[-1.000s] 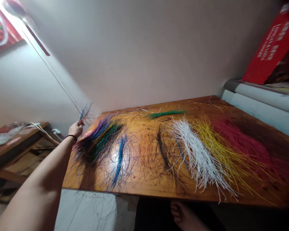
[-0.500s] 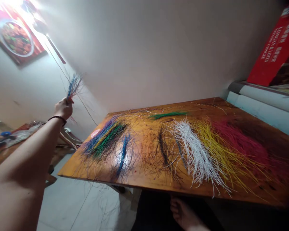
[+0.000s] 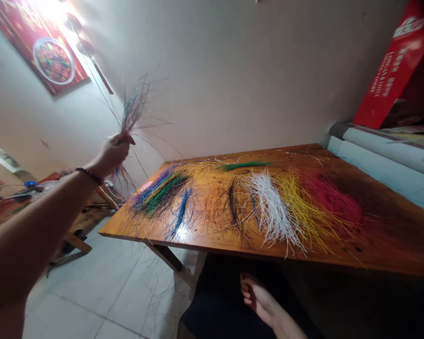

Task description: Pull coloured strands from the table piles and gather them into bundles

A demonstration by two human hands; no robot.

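My left hand [image 3: 118, 148] is raised at the left, beyond the table's end, its fingers closed around a bundle of thin wires [image 3: 133, 110]. Blue and reddish strands fan out above the fist, and some ends hang below it. My right hand [image 3: 254, 296] rests over my dark-clothed lap below the table edge, fingers curled in, with nothing seen in them. Spread on the wooden table [image 3: 205, 238] are piles of white wires [image 3: 275, 207], yellow wires [image 3: 298, 202] and pink wires [image 3: 334, 197]. Smaller bunches are blue wires [image 3: 181, 212], black wires [image 3: 232, 202] and green wires [image 3: 245, 165].
A mixed blue, yellow and green pile [image 3: 162, 190] lies at the table's left end. Rolled sheets [image 3: 381, 141] and a red box [image 3: 388, 70] stand at the right. A bright lamp and a food poster [image 3: 53, 61] are on the wall. Fallen strands lie on the tiled floor [image 3: 123, 287].
My left hand, still gripping the wires, appears further right and the bundle is spread wider. My right hand shows more fully below the table edge. The whole view has shifted.
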